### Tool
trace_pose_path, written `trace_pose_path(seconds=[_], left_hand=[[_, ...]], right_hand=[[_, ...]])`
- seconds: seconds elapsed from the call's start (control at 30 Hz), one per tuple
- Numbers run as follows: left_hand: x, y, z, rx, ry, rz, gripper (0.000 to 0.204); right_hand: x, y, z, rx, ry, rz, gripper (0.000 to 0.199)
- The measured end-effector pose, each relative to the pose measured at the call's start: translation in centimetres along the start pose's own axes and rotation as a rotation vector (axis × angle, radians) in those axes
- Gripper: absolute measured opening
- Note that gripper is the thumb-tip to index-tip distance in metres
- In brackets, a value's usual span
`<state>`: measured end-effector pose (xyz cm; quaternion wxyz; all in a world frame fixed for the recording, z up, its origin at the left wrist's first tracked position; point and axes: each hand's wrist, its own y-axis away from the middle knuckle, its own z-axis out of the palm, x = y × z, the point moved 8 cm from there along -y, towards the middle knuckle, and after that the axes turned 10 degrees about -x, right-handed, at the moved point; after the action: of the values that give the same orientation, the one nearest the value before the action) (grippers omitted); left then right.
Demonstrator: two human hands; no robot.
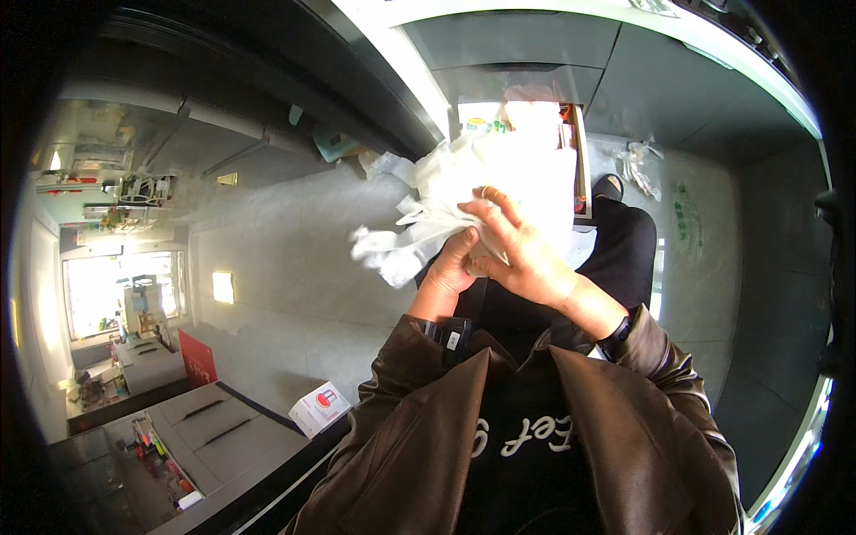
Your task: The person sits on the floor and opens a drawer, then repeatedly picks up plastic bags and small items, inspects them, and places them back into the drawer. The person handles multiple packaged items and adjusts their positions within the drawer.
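A white plastic bag (499, 183) is held up in front of the person's chest, above the grey floor (294, 259), crumpled and bulging, with its loose handles and folds trailing out to the left. The left hand (453, 267) is clenched on the bag's lower edge from beneath, fingers curled into the plastic. The right hand (522, 254) lies over the bag's front with fingers spread and pressed on the plastic, a ring on one finger; it grips the bag just beside the left hand, the two touching. A dark watch (617, 332) sits on the right wrist, and brown jacket sleeves (419, 392) cover both forearms.

Just behind the bag, an open drawer (580, 160) in the grey cabinet front shows colourful items, mostly hidden by the bag. A clear crumpled wrapper (640, 165) lies on the floor to the right of the drawer. A small white box (319, 407) with a red mark rests near the lower-left counter edge.
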<state>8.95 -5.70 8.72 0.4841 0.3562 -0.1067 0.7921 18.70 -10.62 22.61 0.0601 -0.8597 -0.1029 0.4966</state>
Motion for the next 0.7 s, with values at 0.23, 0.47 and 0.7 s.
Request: trace_pose_path(seconds=[0.23,0.47,0.7], left_hand=[[0.3,0.0,-2.6,0.216,-0.03,0.006,0.053],[1.6,1.9,-2.6,0.244,-0.299,-0.13,0.052],[3.4,3.8,2.2,0.118,-0.229,-0.233,0.055]], right_hand=[[2.2,-0.3,-2.1,0.084,-0.194,0.147,0.086],[5.4,2.0,-5.2,0.18,0.381,0.08,0.058],[3.8,1.6,-6.5,-0.011,0.222,-0.03,0.073]])
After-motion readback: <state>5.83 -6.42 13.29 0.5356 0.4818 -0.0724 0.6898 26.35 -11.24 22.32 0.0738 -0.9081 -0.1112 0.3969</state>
